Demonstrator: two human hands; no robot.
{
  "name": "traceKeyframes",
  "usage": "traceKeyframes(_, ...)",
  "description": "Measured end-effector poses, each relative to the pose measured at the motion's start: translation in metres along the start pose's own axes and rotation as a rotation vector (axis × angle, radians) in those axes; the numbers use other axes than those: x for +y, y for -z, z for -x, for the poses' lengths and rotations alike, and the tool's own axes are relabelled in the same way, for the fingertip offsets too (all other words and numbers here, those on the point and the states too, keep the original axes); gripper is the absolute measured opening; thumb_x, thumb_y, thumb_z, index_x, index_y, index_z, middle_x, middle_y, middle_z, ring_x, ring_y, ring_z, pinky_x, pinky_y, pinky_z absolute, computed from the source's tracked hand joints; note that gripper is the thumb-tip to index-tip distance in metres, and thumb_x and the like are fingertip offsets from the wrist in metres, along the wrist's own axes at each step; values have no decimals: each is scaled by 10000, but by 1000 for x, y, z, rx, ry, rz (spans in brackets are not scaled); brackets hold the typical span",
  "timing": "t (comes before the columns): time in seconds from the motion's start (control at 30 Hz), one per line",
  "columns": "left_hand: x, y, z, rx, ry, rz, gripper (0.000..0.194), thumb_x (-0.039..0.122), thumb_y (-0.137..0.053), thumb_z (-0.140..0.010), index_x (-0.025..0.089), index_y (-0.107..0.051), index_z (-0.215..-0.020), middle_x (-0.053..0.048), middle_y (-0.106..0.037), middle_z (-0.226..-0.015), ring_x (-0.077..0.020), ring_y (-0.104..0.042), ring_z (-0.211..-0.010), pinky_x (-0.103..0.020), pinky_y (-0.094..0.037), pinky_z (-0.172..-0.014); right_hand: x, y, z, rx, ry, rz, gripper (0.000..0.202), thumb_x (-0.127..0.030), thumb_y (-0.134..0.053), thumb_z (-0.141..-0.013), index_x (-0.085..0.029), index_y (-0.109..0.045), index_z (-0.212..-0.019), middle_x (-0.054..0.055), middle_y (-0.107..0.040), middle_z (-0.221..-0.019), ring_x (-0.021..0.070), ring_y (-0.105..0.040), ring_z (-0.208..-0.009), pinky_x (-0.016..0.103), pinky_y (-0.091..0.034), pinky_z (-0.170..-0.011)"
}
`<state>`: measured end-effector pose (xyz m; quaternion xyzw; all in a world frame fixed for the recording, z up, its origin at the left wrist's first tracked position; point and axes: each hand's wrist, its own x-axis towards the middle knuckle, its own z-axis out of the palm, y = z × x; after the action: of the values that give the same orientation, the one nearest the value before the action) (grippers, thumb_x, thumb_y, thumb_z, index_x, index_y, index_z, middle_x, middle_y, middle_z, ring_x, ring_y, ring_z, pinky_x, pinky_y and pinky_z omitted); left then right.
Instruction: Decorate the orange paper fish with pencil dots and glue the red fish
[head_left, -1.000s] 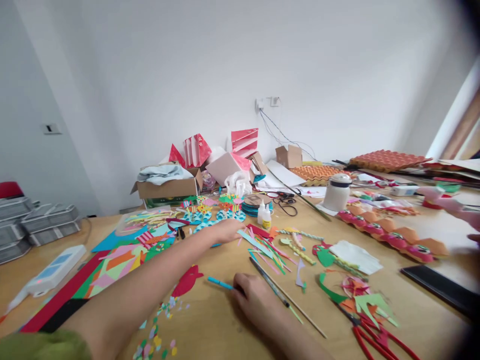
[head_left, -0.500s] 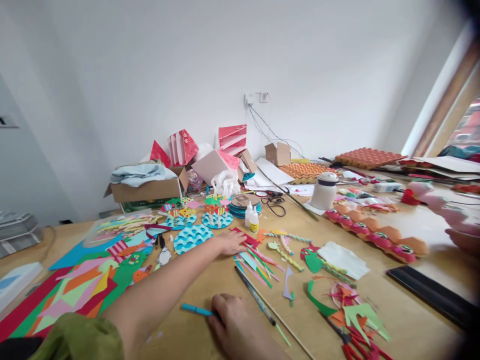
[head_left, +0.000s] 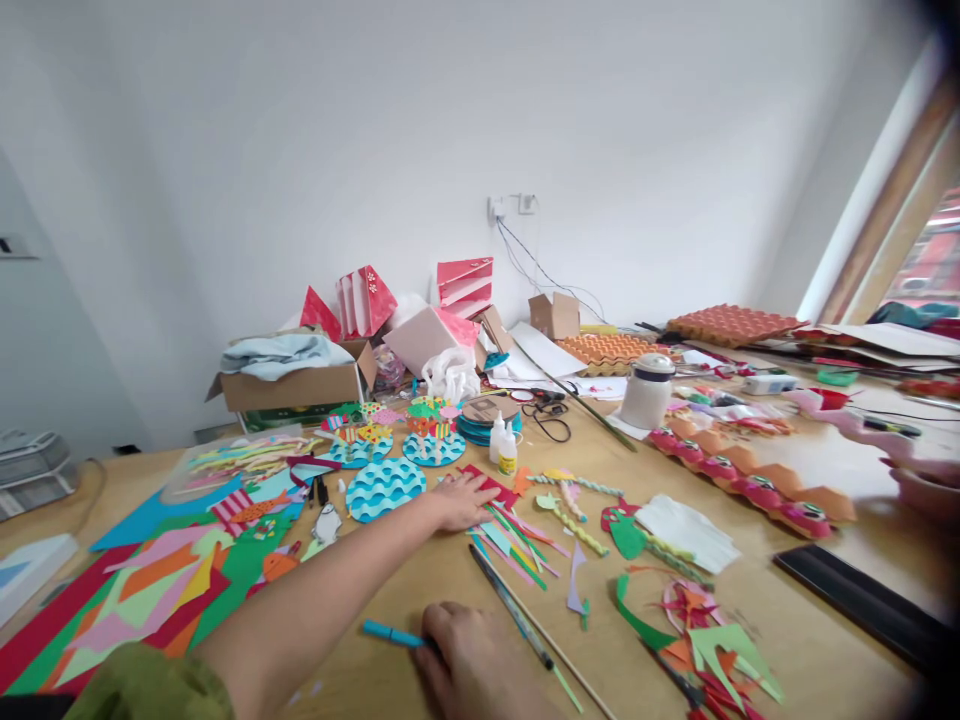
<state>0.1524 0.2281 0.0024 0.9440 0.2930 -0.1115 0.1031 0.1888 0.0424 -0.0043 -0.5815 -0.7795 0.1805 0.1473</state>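
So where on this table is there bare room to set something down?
Bare tabletop shows between the left hand and the blue pen, and between the glue bottles and the egg-carton strip. It is crowded at left with layered colored paper, and at the back around the cloth-topped cardboard box.

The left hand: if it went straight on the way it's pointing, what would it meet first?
The red paper, which lies right at the front of the left hand. Just beyond, probably the orange paper scrap, though depth is hard to judge.
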Motion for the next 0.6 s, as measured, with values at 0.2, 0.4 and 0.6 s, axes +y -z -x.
traceKeyframes(0.2, -1, -1, 1, 62, -9, -18, 572, 502, -277, -897, 237, -168, -1392, -119, -138, -1448, -340, -139, -1298, -535, -183, -986, 2, -1, -2, 15, -12, -11, 190, -234, -442, -792, -202, -611, -875, 55, -671, -901, 181, -612, -813, 225, -379, -644)
traceKeyframes(0.4, 0, 12, 13, 197, -96, -102, 391, 313, -384, -899, 196, -394, -1271, -105, -392, -1323, -260, -336, -1215, -401, -265, -982, 3, 2, -7, 20, -70, 6, 254, -118, -420, -766, -179, -620, -910, 81, -647, -960, 189, -592, -898, 226, -396, -727)
traceKeyframes(0.6, 7, 28, 33, 335, -143, -194, 195, 143, -382, -883, 162, -573, -851, -64, -591, -917, -200, -531, -891, -287, -395, -776, 11, 1, -11, 48, -143, 17, 380, -30, -422, -711, -206, -602, -996, 76, -627, -1021, 188, -566, -964, 226, -397, -780)
